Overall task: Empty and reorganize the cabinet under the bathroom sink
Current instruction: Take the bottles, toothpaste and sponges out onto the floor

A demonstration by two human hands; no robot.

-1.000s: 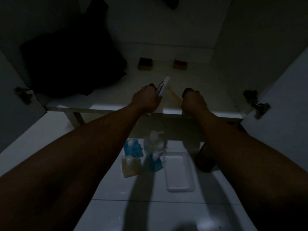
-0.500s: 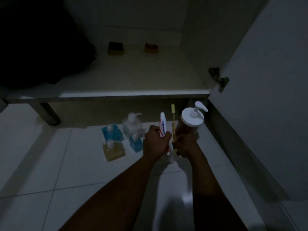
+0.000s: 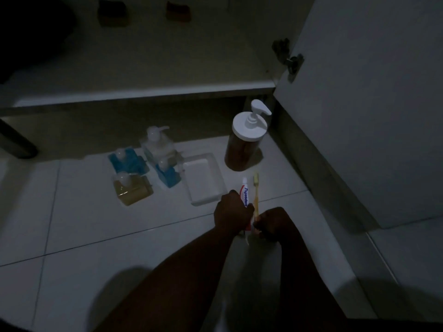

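My left hand (image 3: 232,213) grips a white toothpaste tube (image 3: 245,195) with red and blue print, cap pointing away from me. Right beside it, my right hand (image 3: 274,222) holds a yellow toothbrush (image 3: 256,192) by its handle, bristles pointing away. Both hands are low over the white floor tiles, in front of the open cabinet (image 3: 148,89). The cabinet shelf holds two small dark blocks (image 3: 112,12) (image 3: 178,10) at the back and a black mass at far left.
On the floor in front of the cabinet stand a brown pump bottle with a white top (image 3: 247,140), a white soap dish (image 3: 203,179), a clear pump bottle (image 3: 157,144), two blue bottles (image 3: 127,159) (image 3: 167,173) and an amber one (image 3: 133,190). The open cabinet door (image 3: 371,104) is at right.
Both hands came out of the cabinet with the toothpaste and toothbrush and dropped low over the floor, near the soap dish. The view tilted down.
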